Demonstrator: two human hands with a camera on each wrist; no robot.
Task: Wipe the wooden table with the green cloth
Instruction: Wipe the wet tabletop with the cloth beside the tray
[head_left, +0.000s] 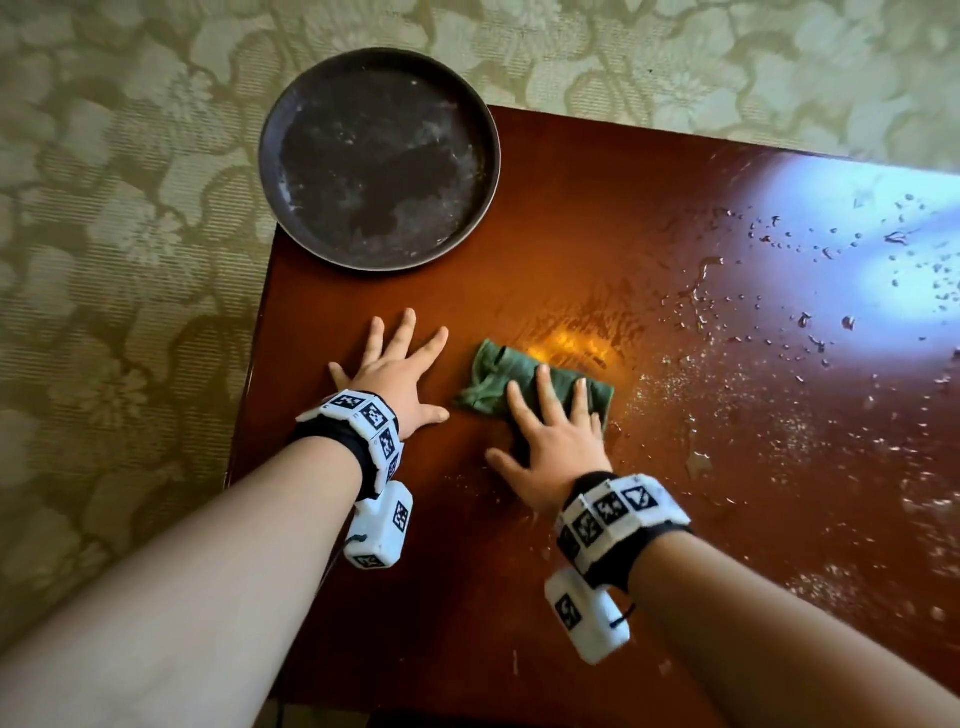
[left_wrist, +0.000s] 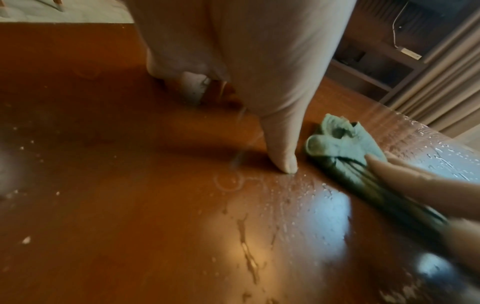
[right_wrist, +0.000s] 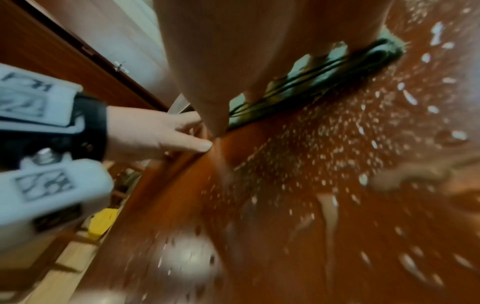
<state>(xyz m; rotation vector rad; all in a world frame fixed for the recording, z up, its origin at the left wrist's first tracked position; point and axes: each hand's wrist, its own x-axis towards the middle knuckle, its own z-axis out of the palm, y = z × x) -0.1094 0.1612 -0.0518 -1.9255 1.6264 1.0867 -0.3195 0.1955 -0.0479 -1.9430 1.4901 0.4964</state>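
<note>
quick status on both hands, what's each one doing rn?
Left hand: open, fingers spread flat on the wooden table, holding nothing.
Right hand: open, straight fingers pressing the green cloth onto the table.

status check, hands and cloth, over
Right hand flat on green cloth, pressing it to wooden table. Left hand spread flat on bare wood. Water droplets to the right unwiped. Dark round tray at far-left corner.

No readable words, brands or numbers anywhere. White blocks on black wrist straps (head_left: 363, 426) carry only black-and-white square code markers; blurred characters on one block in right-wrist view, illegible.
</note>
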